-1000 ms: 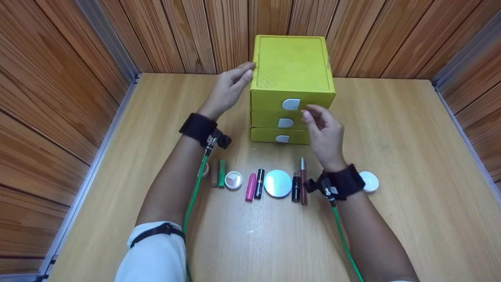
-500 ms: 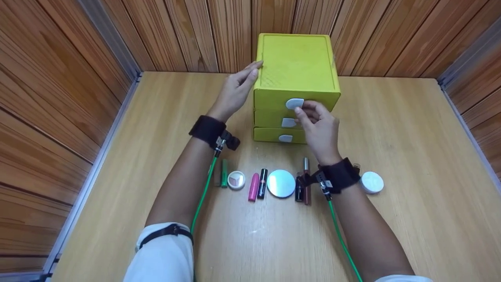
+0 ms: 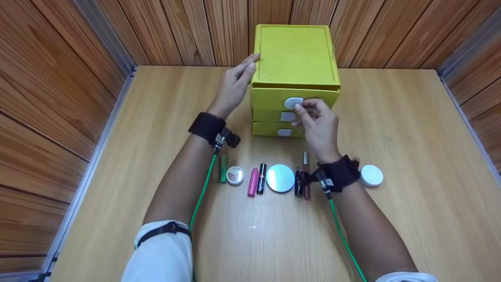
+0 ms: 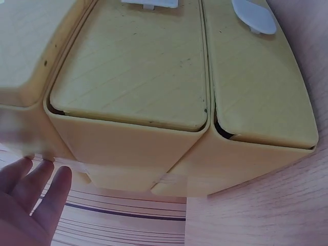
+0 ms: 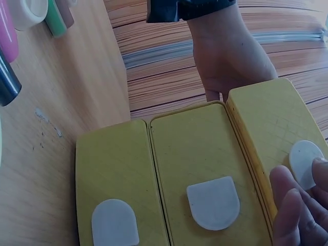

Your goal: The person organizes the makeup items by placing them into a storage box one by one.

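Note:
A yellow three-drawer box (image 3: 295, 55) stands at the back of the table, each drawer front bearing a white handle. My right hand (image 3: 321, 127) pinches the top drawer's handle (image 3: 292, 103) between thumb and fingers. That top drawer (image 3: 270, 97) juts slightly forward, with a dark gap under the lid; the right wrist view shows its front (image 5: 271, 118) standing proud of the two lower ones. My left hand (image 3: 233, 86) rests against the box's left side, fingers extended at the upper edge. In the left wrist view its fingertips (image 4: 60, 179) touch the side wall.
In front of the box lies a row of cosmetics: a green tube (image 3: 223, 169), a small round palette (image 3: 235, 175), a pink tube (image 3: 253, 182), a black tube (image 3: 262, 179), a round silvery compact (image 3: 280, 178) and a white jar (image 3: 371, 175). Wooden panels (image 3: 219, 31) enclose the table.
My right hand has moved left onto the top handle, taken hold of it and pulled that drawer slightly out. The left hand has stayed at the box's side.

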Motion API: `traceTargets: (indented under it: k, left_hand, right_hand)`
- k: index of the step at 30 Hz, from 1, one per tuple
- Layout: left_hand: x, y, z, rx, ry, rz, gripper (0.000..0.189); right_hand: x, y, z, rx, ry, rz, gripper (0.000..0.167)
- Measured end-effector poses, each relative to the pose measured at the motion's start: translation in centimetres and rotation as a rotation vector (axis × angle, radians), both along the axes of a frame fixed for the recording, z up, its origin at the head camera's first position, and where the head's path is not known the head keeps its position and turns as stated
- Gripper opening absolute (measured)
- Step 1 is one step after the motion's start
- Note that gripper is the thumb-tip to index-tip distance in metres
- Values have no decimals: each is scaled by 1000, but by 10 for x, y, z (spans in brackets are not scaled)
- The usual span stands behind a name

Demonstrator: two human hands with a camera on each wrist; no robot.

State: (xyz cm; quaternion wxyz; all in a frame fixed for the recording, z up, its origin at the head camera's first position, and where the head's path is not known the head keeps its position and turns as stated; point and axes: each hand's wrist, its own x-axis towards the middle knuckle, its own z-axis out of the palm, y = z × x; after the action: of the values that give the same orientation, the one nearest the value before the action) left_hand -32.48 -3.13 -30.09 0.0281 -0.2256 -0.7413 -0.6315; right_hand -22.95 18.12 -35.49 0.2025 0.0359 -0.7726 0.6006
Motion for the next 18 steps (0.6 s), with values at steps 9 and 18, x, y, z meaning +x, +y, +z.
traceTargets:
  k: [9, 18]
  left_hand:
    - [2, 1, -1, 29, 1, 10, 38]
    - [-1, -1, -2, 61, -9, -12, 38]
  right_hand:
    - [27, 1, -1, 39, 62, -6, 27]
    - [51, -2, -2, -35, 145, 24, 21]
